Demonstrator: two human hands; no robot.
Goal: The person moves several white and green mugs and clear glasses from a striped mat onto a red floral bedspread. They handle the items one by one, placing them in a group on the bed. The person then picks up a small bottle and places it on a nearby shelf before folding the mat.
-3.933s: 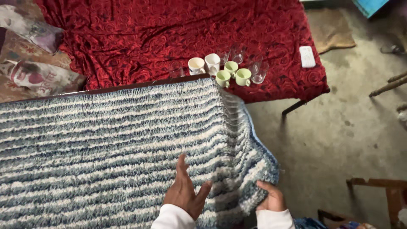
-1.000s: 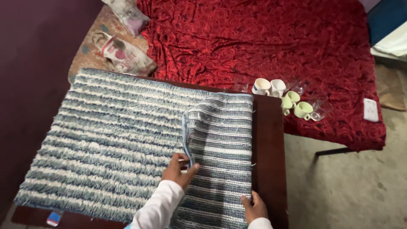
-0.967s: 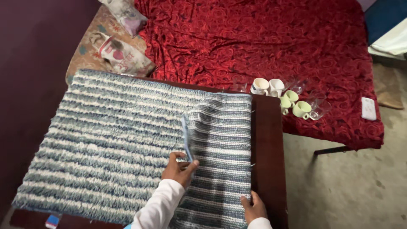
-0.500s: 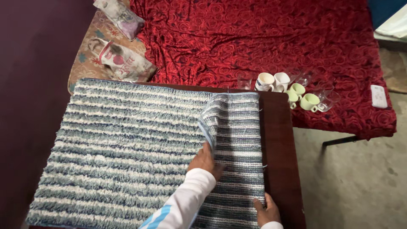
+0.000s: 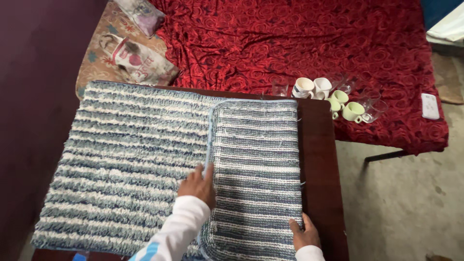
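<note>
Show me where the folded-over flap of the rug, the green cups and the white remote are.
folded-over flap (image 5: 256, 159), head view, woven underside of the striped rug.
green cups (image 5: 353, 111), head view, side of the nearest cup.
white remote (image 5: 429, 106), head view, middle of its face.

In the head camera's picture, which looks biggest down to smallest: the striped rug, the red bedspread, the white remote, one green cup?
1. Striped rug and red bedspread: both huge; the rug lies nearer, so unsure.
2. White remote and green cup: much alike, not ranked.
</note>
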